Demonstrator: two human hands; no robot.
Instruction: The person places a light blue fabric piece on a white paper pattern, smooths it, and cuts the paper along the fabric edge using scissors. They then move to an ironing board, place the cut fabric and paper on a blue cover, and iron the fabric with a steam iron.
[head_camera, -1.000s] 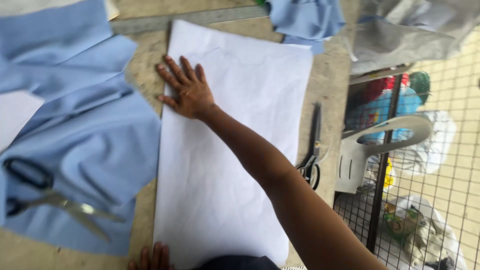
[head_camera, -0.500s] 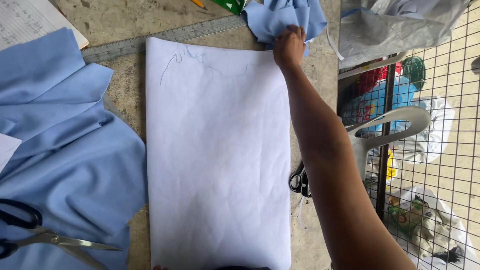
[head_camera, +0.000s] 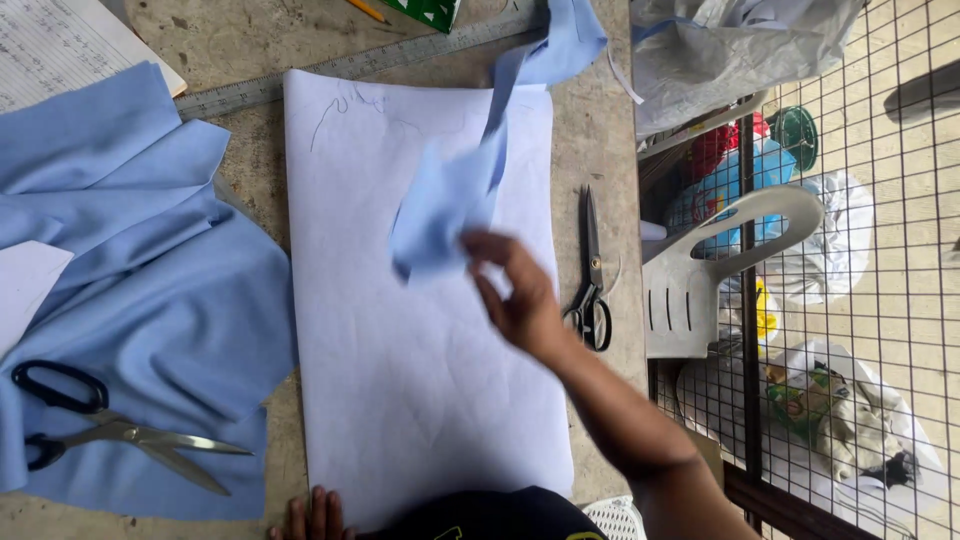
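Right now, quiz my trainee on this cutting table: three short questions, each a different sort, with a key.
1. True or false: the right hand holds a strip of blue cloth above the white sheet.
2. Multiple choice: the scissors with black handles lie on A) the blue fabric, B) the white sheet, C) the metal ruler.
3. Fill in: the left hand rests at the sheet's ____ edge.

Key: 1 true; 2 A; 3 near (bottom).

A worn, stained desk (head_camera: 240, 40) of bare grey-brown surface filled the left. To its right stood a black wire-mesh partition (head_camera: 860, 330), with a pale plastic chair (head_camera: 720, 270) and bundled plastic bags (head_camera: 850, 420) on a sunlit concrete floor (head_camera: 900, 150).
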